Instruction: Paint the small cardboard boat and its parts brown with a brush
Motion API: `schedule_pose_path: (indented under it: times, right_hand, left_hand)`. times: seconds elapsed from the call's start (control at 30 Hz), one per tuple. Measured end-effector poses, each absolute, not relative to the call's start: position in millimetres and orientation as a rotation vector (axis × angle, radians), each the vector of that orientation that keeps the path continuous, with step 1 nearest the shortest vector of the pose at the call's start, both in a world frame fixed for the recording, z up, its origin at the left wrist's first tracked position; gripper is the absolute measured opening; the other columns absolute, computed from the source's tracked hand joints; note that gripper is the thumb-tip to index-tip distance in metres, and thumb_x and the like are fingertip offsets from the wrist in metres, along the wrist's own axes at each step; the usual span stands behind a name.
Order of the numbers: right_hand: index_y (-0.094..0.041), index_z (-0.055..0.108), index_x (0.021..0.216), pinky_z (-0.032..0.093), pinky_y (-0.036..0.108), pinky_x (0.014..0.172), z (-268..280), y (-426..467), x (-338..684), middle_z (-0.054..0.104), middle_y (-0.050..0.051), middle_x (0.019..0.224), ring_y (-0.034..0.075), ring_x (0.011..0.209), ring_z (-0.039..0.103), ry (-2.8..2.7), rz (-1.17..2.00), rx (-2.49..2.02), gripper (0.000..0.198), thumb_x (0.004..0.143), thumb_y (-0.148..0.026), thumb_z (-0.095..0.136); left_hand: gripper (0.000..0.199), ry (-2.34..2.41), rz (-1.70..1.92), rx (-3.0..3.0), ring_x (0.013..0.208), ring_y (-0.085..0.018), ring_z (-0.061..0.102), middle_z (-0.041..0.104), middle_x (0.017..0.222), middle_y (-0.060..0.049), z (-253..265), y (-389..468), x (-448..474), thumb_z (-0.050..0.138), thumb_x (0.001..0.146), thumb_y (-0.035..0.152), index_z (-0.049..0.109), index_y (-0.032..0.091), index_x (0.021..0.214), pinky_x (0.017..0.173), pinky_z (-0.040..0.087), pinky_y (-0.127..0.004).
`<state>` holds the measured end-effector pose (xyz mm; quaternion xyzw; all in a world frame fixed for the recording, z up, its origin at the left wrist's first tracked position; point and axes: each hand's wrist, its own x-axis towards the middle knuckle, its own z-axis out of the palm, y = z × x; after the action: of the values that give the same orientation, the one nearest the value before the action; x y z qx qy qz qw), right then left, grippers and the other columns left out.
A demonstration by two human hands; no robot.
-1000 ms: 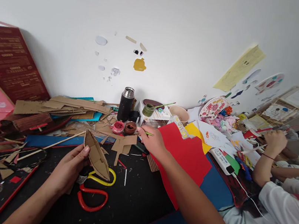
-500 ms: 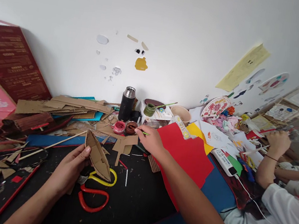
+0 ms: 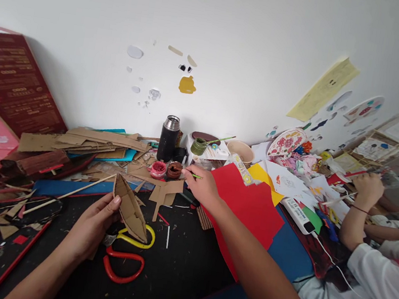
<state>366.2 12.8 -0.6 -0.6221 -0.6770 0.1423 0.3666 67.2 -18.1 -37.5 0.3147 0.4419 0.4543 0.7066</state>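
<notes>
My left hand (image 3: pixel 94 223) is closed on a small boat-shaped cardboard piece (image 3: pixel 131 212), tilted, with thumb and fingers pinching its left edge. Beneath that piece lie scissors (image 3: pixel 123 255) with one yellow and one red handle loop. My right hand (image 3: pixel 202 185) grips a thin paintbrush (image 3: pixel 196 176) whose green handle end sticks out past the fingers. The brush's tip points towards an open jar of brown paint (image 3: pixel 174 170); whether it touches the paint is unclear. Beside this stands a jar of pinkish-red paint (image 3: pixel 158 169). Cut cardboard (image 3: pixel 164 195) lies in front of the jars.
Behind the jars is a black flask (image 3: pixel 168 140). A green jar (image 3: pixel 198 146) with a brush stands on a white box. Red paper (image 3: pixel 246 211) lies under my right forearm. Cardboard strips (image 3: pixel 84 142) are piled left. At right, another person's hand (image 3: pixel 368 189) works near papers.
The paintbrush has turned slightly in my right hand, which stays by the brown paint jar. My left hand and the cardboard piece are almost still. The view has shifted a little.
</notes>
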Motion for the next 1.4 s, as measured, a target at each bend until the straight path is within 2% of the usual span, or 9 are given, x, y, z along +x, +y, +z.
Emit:
schedule_pose_path:
  times: [0.43, 0.83, 1.17, 1.4]
  right_hand:
    - [-0.024, 0.075, 0.09, 0.046, 0.03, 0.076, 4.3, 2.8, 362.9, 0.075, 0.002, 0.081, 0.022, 0.081, 0.068, -1.798, 0.354, -1.553, 0.028, 0.111, -0.035, 0.06]
    - [-0.023, 0.079, 0.097, 0.048, 0.032, 0.084, -2.8, 14.1, 363.5, 0.079, 0.006, 0.099, 0.024, 0.096, 0.072, -1.893, 0.347, -1.592, 0.015, 0.107, -0.024, 0.068]
    - [-0.024, 0.079, 0.098, 0.049, 0.032, 0.086, 3.5, 9.6, 367.3, 0.078, 0.005, 0.1, 0.024, 0.098, 0.071, -1.886, 0.332, -1.62, 0.018, 0.108, -0.027, 0.065]
    - [-0.025, 0.079, 0.095, 0.052, 0.034, 0.089, 9.9, -0.7, 366.8, 0.079, 0.006, 0.099, 0.025, 0.099, 0.072, -1.808, 0.327, -1.556, 0.019, 0.107, -0.031, 0.064]
  left_hand:
    - [0.066, 0.97, 1.01, 0.714, 0.102, -0.04, 0.082, 0.086, 0.101, -0.014, -45.0, -16.3, 64.6, 0.1, 0.065, 0.063, 0.083, 0.018, 0.11, 0.077, 0.068, -0.043]
    - [0.069, 0.979, 1.019, 0.693, 0.103, -0.039, 0.082, 0.087, 0.104, -0.014, -42.7, -17.6, 66.2, 0.102, 0.062, 0.064, 0.081, 0.017, 0.108, 0.076, 0.066, -0.04]
    - [0.066, 0.975, 1.036, 0.701, 0.103, -0.042, 0.081, 0.086, 0.101, -0.016, -37.9, -16.8, 67.0, 0.101, 0.062, 0.064, 0.081, 0.017, 0.103, 0.079, 0.067, -0.046]
    - [0.063, 0.955, 1.059, 0.675, 0.101, -0.041, 0.082, 0.087, 0.099, -0.016, -40.9, -14.7, 64.5, 0.101, 0.062, 0.063, 0.081, 0.016, 0.1, 0.077, 0.067, -0.043]
